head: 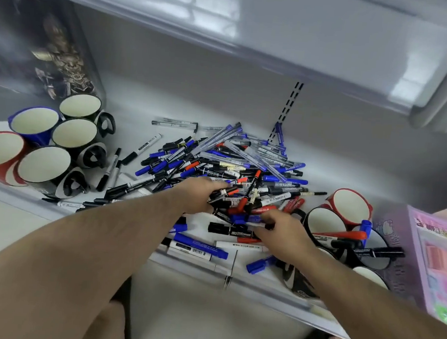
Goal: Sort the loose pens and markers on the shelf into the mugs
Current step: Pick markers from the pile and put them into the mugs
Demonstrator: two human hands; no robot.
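Left hand (201, 194) gripping markers (231, 194) in pile; right hand (279, 227) seemingly pinching blue marker (250, 219).

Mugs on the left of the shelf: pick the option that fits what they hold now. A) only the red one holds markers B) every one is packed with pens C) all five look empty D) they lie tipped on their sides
C: the five left mugs stand upright showing bare cream insides, while the pen pile lies loose on the shelf.
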